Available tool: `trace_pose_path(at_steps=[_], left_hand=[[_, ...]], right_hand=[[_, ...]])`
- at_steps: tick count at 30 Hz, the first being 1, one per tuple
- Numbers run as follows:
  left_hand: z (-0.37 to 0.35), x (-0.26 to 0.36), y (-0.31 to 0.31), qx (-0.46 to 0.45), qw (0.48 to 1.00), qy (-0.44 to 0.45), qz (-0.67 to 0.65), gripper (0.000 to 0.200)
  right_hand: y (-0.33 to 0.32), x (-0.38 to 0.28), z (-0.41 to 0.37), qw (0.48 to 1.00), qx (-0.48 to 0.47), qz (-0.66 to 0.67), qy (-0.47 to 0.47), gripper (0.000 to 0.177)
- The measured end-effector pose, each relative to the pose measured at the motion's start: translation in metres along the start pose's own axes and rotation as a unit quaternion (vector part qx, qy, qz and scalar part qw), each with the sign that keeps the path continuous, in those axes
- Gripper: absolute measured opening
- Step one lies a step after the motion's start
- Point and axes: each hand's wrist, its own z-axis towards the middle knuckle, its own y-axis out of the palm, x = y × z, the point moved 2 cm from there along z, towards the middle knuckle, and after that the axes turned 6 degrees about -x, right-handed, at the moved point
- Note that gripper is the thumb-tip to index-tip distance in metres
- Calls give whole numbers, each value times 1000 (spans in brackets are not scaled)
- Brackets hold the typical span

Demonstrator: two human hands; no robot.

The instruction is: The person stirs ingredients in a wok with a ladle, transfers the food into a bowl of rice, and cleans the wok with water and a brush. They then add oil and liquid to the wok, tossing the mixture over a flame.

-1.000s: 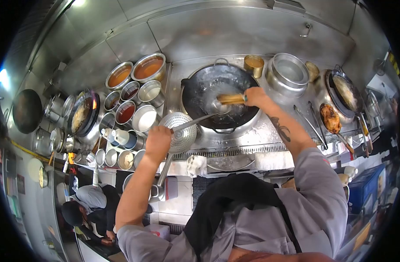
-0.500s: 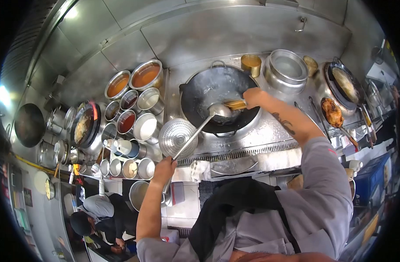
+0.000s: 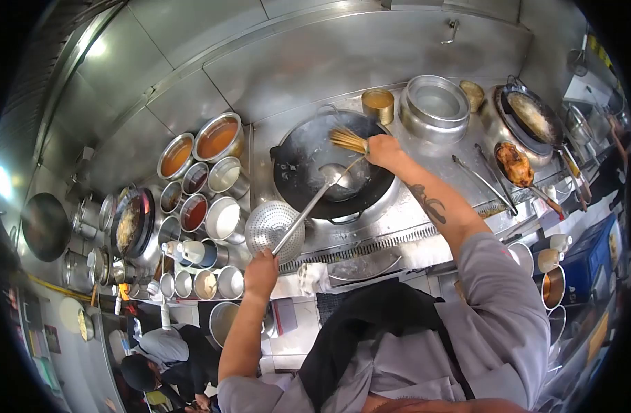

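The wok (image 3: 298,158) is steaming, with the ladle (image 3: 301,219) reaching into it and the brush (image 3: 350,140) over its far right part. Its inside looks wet and dark; what is finished or left over cannot be told. The left hand (image 3: 261,274), nearer the person than the wok, has its grip closed round the ladle's handle; the ladle's long axis runs diagonally, bowl end away and rightward. The right hand (image 3: 384,153), at the wok's right rim, grips the brush, whose bristles point left and slightly away. A strainer (image 3: 260,227) lies just left of the wok.
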Motion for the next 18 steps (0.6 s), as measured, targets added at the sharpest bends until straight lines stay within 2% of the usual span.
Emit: trace_pose_path(at_steps=[1, 3, 5, 7, 8, 13, 15, 16, 17, 18], left_hand=[[-3, -2, 4, -1, 1000, 1, 2, 27], [-1, -4, 17, -21, 1000, -7, -12, 25], [3, -10, 26, -44, 998, -26, -35, 24], [-3, -17, 34, -73, 995, -46, -55, 23], [-6, -18, 33, -80, 992, -55, -79, 22], [-5, -16, 27, -94, 985, -79, -118, 22], [3, -20, 33, -79, 985, -78, -135, 22], [6, -26, 43, -69, 982, -57, -168, 22], [10, -35, 55, -70, 982, -55, -167, 22], [12, -43, 65, -65, 976, -22, -209, 23]], right_hand=[[-2, -3, 0, 1000, 7, 14, -8, 22], [15, -12, -3, 997, -25, -2, -77, 38], [29, -10, 5, 994, -55, -22, -92, 34], [38, -3, 10, 977, -168, -117, -55, 31], [35, 3, 7, 977, -174, -119, -38, 27], [-10, 4, -19, 994, -98, -56, 5, 34], [-30, -12, -39, 996, -22, 86, 1, 37], [-10, -5, -38, 989, -11, 144, -27, 39], [4, 6, -33, 989, -11, 145, -24, 39], [19, 20, -27, 987, -95, 129, 23, 40]])
